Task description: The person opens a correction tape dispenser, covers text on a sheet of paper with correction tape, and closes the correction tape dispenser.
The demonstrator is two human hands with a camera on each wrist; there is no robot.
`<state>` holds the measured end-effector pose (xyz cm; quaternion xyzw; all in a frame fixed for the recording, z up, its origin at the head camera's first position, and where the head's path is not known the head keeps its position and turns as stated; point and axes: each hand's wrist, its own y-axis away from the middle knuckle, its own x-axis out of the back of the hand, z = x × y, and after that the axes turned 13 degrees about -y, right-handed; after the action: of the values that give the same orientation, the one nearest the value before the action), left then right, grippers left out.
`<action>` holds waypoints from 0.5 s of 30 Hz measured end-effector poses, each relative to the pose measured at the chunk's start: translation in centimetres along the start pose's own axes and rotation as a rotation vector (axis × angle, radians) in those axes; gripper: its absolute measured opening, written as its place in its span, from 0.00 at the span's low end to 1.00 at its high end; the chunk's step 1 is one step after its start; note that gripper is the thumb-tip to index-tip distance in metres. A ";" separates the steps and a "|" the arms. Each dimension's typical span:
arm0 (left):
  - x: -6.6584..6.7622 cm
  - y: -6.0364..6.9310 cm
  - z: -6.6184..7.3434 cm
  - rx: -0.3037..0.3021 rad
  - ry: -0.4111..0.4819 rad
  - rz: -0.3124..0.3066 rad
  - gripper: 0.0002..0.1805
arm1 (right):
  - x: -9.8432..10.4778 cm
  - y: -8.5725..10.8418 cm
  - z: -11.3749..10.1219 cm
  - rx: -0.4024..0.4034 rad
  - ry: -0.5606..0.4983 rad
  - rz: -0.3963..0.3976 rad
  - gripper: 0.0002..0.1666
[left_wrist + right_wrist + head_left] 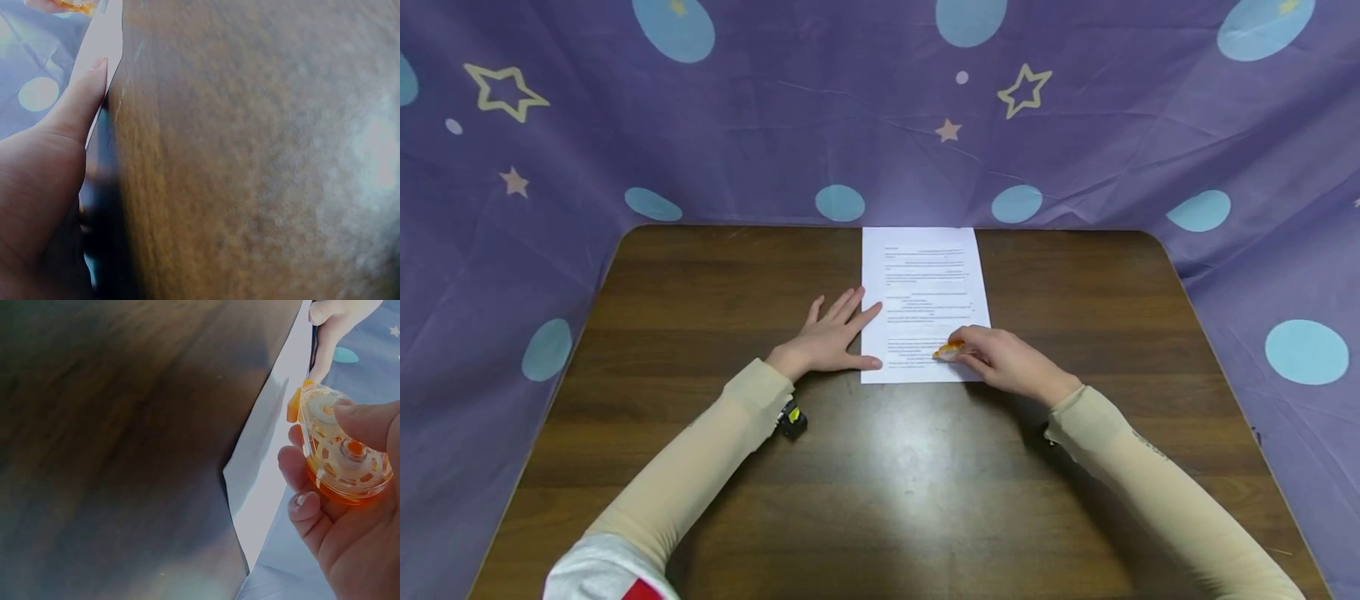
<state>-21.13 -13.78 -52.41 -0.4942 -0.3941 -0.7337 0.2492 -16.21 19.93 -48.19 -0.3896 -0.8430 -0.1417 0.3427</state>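
A printed sheet of paper lies on the wooden table, reaching its far edge. My left hand is spread flat at the sheet's left side, with thumb and index fingertips resting on its margin. Between thumb and fingers, my right hand holds a correction tape dispenser with a clear case, an orange underside and visible inner wheels. In the head view the dispenser's orange tip points left, low over the printed lines near the sheet's bottom. Whether the tip touches the paper cannot be made out.
The brown table has rounded far corners and a bright reflection in front of the sheet. A purple curtain with stars and blue spots hangs along the back and both sides. A small black device sits at my left wrist.
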 end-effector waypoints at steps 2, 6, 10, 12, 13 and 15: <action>0.0 0.0 0.0 -0.004 0.006 0.003 0.59 | 0.2 0.0 0.0 -0.006 0.003 -0.002 0.12; 0.1 0.1 0.0 -0.003 0.003 -0.005 0.59 | 0.7 0.1 -0.1 -0.030 0.002 -0.003 0.12; 0.4 0.3 0.2 -0.003 0.010 -0.008 0.59 | 1.1 0.2 -0.2 -0.045 -0.004 -0.023 0.12; 0.7 0.5 0.3 -0.006 0.015 -0.007 0.59 | 1.1 0.3 -0.2 -0.043 -0.007 -0.038 0.12; 0.8 0.5 0.4 -0.009 0.020 -0.004 0.59 | 1.2 0.3 -0.2 -0.045 -0.007 -0.046 0.12; 1.0 0.6 0.5 -0.012 0.021 -0.004 0.59 | 1.2 0.5 -0.2 -0.048 -0.005 -0.056 0.11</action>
<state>-20.77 -13.67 -51.22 -0.4871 -0.3880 -0.7418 0.2486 -16.31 20.86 -47.20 -0.3744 -0.8509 -0.1705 0.3267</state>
